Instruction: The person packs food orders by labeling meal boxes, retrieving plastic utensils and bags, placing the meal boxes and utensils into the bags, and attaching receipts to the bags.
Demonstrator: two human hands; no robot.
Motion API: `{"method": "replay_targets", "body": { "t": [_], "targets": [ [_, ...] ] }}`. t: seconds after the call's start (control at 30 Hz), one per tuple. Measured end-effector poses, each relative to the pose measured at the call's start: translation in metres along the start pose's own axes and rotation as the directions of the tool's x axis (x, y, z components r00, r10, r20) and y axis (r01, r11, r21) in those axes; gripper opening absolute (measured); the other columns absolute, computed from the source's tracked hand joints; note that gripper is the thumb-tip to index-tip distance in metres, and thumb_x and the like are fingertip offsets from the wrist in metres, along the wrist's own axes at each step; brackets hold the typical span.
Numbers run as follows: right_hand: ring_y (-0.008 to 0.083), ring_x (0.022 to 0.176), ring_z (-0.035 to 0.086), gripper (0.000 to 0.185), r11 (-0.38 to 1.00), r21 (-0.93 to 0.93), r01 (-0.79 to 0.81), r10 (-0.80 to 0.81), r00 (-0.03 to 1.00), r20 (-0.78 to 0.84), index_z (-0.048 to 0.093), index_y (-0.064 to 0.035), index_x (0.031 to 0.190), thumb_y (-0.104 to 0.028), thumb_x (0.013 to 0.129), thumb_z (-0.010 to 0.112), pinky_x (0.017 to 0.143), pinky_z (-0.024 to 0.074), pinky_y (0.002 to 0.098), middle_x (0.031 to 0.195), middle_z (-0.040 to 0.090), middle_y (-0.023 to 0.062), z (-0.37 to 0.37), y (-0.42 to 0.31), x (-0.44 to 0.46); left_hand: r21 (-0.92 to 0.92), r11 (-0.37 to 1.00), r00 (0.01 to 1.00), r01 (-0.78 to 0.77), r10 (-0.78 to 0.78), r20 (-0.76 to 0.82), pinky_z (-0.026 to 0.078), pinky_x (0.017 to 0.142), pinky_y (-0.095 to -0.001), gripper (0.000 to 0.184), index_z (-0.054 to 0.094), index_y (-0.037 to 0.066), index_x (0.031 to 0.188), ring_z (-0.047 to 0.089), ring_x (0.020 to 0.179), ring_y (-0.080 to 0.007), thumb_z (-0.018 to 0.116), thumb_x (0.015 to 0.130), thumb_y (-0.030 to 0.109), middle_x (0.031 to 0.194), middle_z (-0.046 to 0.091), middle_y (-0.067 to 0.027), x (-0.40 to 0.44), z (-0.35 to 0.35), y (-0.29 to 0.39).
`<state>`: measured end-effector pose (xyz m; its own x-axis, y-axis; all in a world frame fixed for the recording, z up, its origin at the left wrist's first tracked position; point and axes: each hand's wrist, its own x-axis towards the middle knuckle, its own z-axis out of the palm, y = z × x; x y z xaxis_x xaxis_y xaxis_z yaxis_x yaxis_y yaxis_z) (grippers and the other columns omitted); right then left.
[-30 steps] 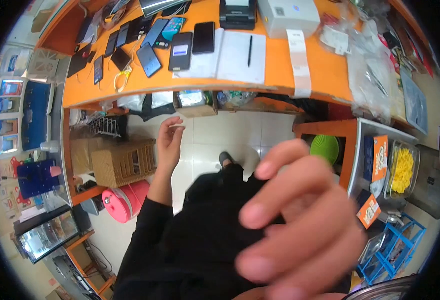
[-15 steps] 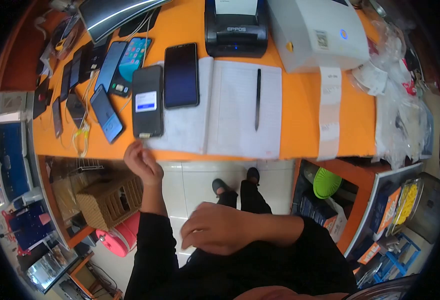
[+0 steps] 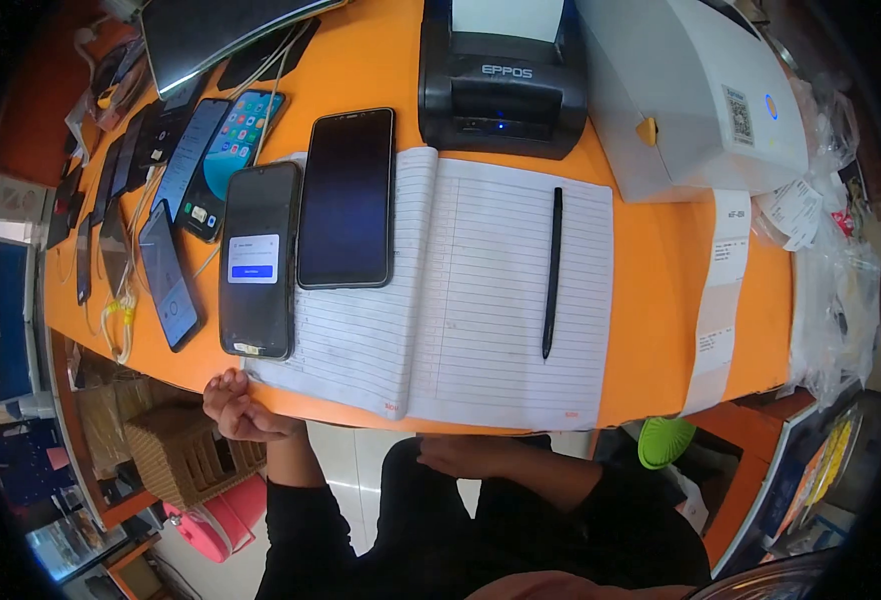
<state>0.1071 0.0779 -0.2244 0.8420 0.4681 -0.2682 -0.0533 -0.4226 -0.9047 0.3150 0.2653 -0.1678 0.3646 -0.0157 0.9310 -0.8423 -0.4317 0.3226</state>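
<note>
My left hand (image 3: 246, 405) is at the desk's front edge, its fingers curled in with nothing seen in them. Just above it lies a dark phone (image 3: 258, 255) with a white pop-up and blue button on its screen. A second, larger black phone (image 3: 346, 200) with a dark screen rests on the open lined notebook (image 3: 481, 300). On the right page is a black pen (image 3: 555, 275). My right hand (image 3: 466, 455) is low by my lap, against the desk's front edge; its fingers are mostly hidden.
Several more phones, one with a lit screen of app icons (image 3: 236, 150), lie among cables on the left. A black EPPOS printer (image 3: 506, 100) and a white label printer (image 3: 691, 110) stand at the back. A printed paper strip (image 3: 718, 300) hangs over the front edge.
The view has come closer to the desk. My right hand has gone from in front of my body to near the desk edge. My left hand's fingers are more curled.
</note>
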Motion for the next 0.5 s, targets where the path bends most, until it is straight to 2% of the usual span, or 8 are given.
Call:
{"method": "replay_targets", "body": {
  "t": [0.1, 0.17, 0.3, 0.33, 0.37, 0.4, 0.47, 0.5],
  "targets": [
    [0.0257, 0.077, 0.057, 0.027, 0.996, -0.084, 0.016, -0.017, 1.000, -0.006, 0.057, -0.0030, 0.084, -0.028, 0.093, 0.053, 0.074, 0.0474, 0.0385, 0.081, 0.057, 0.0121, 0.002, 0.022, 0.026, -0.076, 0.997, 0.998, -0.011, 0.006, -0.057, 0.041, 0.091, -0.0372, 0.013, 0.044, 0.006, 0.092, 0.047, 0.094, -0.0234, 0.039, 0.081, 0.011, 0.087, 0.050, -0.0114, -0.003, 0.004, -0.002],
    [0.0253, 0.078, 0.058, 0.027, 0.967, -0.222, 0.126, -0.143, 0.988, -0.065, 0.057, -0.0030, 0.085, -0.028, 0.093, 0.053, 0.074, 0.0475, 0.0381, 0.082, 0.058, 0.0120, 0.003, 0.041, 0.038, -0.119, 0.992, 0.998, -0.038, 0.031, -0.059, 0.040, 0.091, -0.0386, 0.014, 0.043, 0.006, 0.096, 0.048, 0.090, -0.0243, 0.038, 0.084, 0.006, 0.087, 0.050, -0.0122, 0.001, 0.009, 0.002],
    [0.0246, 0.082, 0.058, 0.025, 0.819, -0.492, 0.295, -0.399, 0.910, -0.117, 0.058, -0.0030, 0.087, -0.027, 0.093, 0.053, 0.076, 0.0476, 0.0372, 0.084, 0.058, 0.0120, 0.007, 0.081, 0.059, -0.107, 0.994, 0.989, -0.029, 0.013, -0.149, 0.043, 0.088, -0.0399, 0.009, 0.047, 0.002, 0.092, 0.051, 0.081, -0.0231, 0.040, 0.086, 0.002, 0.084, 0.051, -0.0127, -0.001, 0.011, -0.002],
    [0.0241, 0.085, 0.059, 0.024, 0.909, -0.345, 0.234, -0.252, 0.968, -0.009, 0.060, -0.0047, 0.087, -0.027, 0.093, 0.053, 0.079, 0.0473, 0.0365, 0.086, 0.059, 0.0102, -0.002, 0.074, 0.063, -0.099, 0.995, 0.986, -0.032, 0.015, -0.166, 0.045, 0.085, -0.0395, 0.009, 0.048, 0.001, 0.092, 0.053, 0.080, -0.0227, 0.041, 0.087, 0.002, 0.084, 0.052, -0.0132, -0.003, 0.011, -0.005],
    [0.0241, 0.086, 0.060, 0.023, 0.744, -0.526, 0.412, -0.532, 0.842, -0.094, 0.062, -0.0065, 0.087, -0.027, 0.092, 0.054, 0.081, 0.0466, 0.0365, 0.089, 0.061, 0.0082, 0.010, 0.098, 0.070, -0.136, 0.990, 0.978, -0.047, 0.018, -0.210, 0.047, 0.082, -0.0361, 0.005, 0.052, 0.000, 0.090, 0.056, 0.080, -0.0205, 0.048, 0.087, 0.002, 0.087, 0.055, -0.0118, -0.003, 0.012, -0.007],
    [0.0240, 0.088, 0.060, 0.022, 0.772, -0.500, 0.392, -0.498, 0.862, -0.094, 0.064, -0.0082, 0.086, -0.028, 0.091, 0.054, 0.083, 0.0452, 0.0366, 0.089, 0.061, 0.0064, 0.004, 0.095, 0.066, -0.171, 0.984, 0.969, -0.053, 0.009, -0.248, 0.049, 0.078, -0.0328, 0.003, 0.056, 0.000, 0.089, 0.058, 0.081, -0.0183, 0.055, 0.088, 0.003, 0.089, 0.058, -0.0104, -0.002, 0.015, -0.008],
    [0.0224, 0.089, 0.060, 0.021, 0.691, -0.628, 0.357, -0.523, 0.847, -0.094, 0.063, -0.0102, 0.084, -0.029, 0.091, 0.055, 0.085, 0.0427, 0.0385, 0.088, 0.060, 0.0045, 0.013, 0.106, 0.065, 0.058, 0.964, 0.929, -0.259, 0.265, -0.258, 0.049, 0.076, -0.0311, 0.008, 0.061, 0.000, 0.091, 0.058, 0.081, -0.0175, 0.055, 0.089, 0.004, 0.088, 0.059, -0.0094, 0.005, 0.019, -0.006],
    [0.0223, 0.088, 0.059, 0.022, 0.700, -0.623, 0.349, -0.497, 0.864, -0.074, 0.062, -0.0107, 0.083, -0.030, 0.091, 0.056, 0.085, 0.0432, 0.0397, 0.088, 0.061, 0.0038, 0.017, 0.111, 0.064, 0.010, 0.953, 0.921, -0.302, 0.295, -0.256, 0.049, 0.073, -0.0293, 0.011, 0.064, 0.000, 0.091, 0.059, 0.081, -0.0166, 0.055, 0.089, 0.006, 0.086, 0.061, -0.0093, 0.008, 0.017, -0.013]
  ]
}}
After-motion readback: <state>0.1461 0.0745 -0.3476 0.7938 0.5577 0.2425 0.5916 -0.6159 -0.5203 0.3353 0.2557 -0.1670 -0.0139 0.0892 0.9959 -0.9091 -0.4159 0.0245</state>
